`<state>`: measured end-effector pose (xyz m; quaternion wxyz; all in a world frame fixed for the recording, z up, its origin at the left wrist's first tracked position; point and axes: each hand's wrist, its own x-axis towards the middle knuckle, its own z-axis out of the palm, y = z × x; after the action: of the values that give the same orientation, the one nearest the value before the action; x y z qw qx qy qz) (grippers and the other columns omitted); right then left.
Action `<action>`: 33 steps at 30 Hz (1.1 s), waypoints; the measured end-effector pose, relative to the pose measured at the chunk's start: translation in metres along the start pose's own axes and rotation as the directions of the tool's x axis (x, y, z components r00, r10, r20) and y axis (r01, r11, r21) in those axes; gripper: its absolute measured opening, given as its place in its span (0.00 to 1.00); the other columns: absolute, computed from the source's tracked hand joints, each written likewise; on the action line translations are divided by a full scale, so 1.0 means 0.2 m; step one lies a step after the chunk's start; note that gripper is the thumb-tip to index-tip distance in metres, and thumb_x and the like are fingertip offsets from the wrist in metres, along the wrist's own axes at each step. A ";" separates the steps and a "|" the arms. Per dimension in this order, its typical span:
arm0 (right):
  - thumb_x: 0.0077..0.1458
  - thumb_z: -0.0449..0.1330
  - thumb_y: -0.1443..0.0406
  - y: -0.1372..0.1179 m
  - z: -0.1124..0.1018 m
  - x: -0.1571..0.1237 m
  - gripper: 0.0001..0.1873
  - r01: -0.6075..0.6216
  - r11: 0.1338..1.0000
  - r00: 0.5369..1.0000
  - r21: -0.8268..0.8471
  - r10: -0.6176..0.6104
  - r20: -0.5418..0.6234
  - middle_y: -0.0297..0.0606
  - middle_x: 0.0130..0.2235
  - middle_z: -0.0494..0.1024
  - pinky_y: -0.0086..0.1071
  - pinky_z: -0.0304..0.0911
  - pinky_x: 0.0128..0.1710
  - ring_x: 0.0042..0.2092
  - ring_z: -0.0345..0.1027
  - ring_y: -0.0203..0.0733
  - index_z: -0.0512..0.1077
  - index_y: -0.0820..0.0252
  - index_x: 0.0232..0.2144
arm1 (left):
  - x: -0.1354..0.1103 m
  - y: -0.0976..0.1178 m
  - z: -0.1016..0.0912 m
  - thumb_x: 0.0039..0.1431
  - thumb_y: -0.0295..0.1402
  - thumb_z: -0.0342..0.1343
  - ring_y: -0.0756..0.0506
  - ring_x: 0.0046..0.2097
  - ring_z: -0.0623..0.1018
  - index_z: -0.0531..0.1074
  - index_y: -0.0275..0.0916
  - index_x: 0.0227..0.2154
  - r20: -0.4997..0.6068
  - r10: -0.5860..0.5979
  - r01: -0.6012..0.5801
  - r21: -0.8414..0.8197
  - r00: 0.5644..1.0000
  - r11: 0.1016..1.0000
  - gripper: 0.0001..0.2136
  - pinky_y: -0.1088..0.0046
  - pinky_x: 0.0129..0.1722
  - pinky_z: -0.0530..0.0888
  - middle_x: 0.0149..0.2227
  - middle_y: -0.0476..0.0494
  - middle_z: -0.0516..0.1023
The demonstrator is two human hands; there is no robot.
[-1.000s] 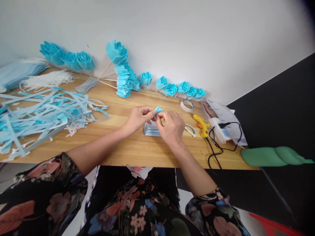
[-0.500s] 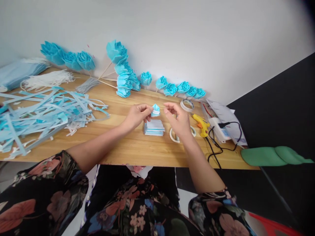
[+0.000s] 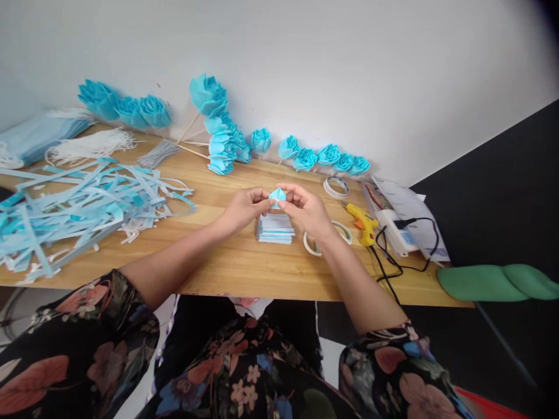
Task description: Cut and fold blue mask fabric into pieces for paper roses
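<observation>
My left hand (image 3: 245,208) and my right hand (image 3: 308,208) meet above the wooden table (image 3: 244,265), both pinching a small folded light-blue piece (image 3: 277,196) between the fingertips. Right below the piece lies a stack of cut blue squares (image 3: 275,228). A white tape roll (image 3: 315,243) lies flat by my right wrist.
Blue paper-like roses (image 3: 323,156) line the wall; several on sticks (image 3: 218,137) lean at the back. A heap of blue strips (image 3: 82,201) fills the left. A yellow glue gun (image 3: 362,220), its black cable (image 3: 386,262), another tape roll (image 3: 336,187) and a green object (image 3: 498,282) lie right.
My right hand, which had drawn away to the right half a second ago, has come back and pinches the blue piece again together with the left hand.
</observation>
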<state>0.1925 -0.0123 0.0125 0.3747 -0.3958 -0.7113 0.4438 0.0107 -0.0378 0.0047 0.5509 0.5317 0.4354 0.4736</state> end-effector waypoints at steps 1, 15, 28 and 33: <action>0.53 0.63 0.61 0.00 -0.01 0.01 0.22 0.003 1.000 1.000 0.009 -0.003 0.016 0.30 0.29 0.72 0.30 0.63 0.34 0.31 0.65 0.34 0.73 0.57 0.51 | 0.00 0.00 0.00 0.53 0.34 0.62 0.54 0.23 0.68 0.72 0.34 0.27 -0.005 -0.011 0.011 -0.016 1.000 1.000 0.08 0.79 0.23 0.65 0.21 0.51 0.72; 0.52 0.66 0.56 0.06 -0.05 -0.01 0.27 -0.068 0.991 0.995 0.116 0.059 0.081 0.35 0.36 0.79 0.34 0.68 0.41 0.38 0.72 0.38 0.74 0.56 0.53 | 0.02 -0.01 -0.03 0.53 0.32 0.61 0.54 0.25 0.69 0.72 0.35 0.26 0.060 -0.004 -0.004 0.120 0.998 0.993 0.07 0.79 0.26 0.64 0.23 0.51 0.72; 0.56 0.61 0.61 0.06 0.04 -0.06 0.19 0.086 0.996 0.994 -0.015 -0.087 -0.064 0.29 0.29 0.72 0.28 0.62 0.31 0.30 0.64 0.33 0.76 0.55 0.50 | 0.00 -0.02 -0.04 0.52 0.49 0.62 0.53 0.25 0.65 0.71 0.36 0.24 0.113 0.125 -0.150 0.239 0.986 0.959 0.19 0.76 0.25 0.61 0.23 0.51 0.68; 0.58 0.59 0.60 0.04 -0.10 -0.02 0.20 0.099 0.994 0.966 0.035 -0.088 -0.241 0.33 0.34 0.79 0.29 0.68 0.35 0.33 0.69 0.34 0.75 0.55 0.52 | 0.04 -0.06 -0.06 0.49 0.48 0.64 0.53 0.24 0.67 0.72 0.36 0.25 0.029 0.098 -0.102 0.192 0.995 0.976 0.18 0.77 0.24 0.63 0.22 0.48 0.73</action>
<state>0.2138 -0.0067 0.0119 0.4874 -0.4035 -0.6682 0.3912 0.0001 -0.0282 -0.0086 0.4763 0.6084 0.4466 0.4511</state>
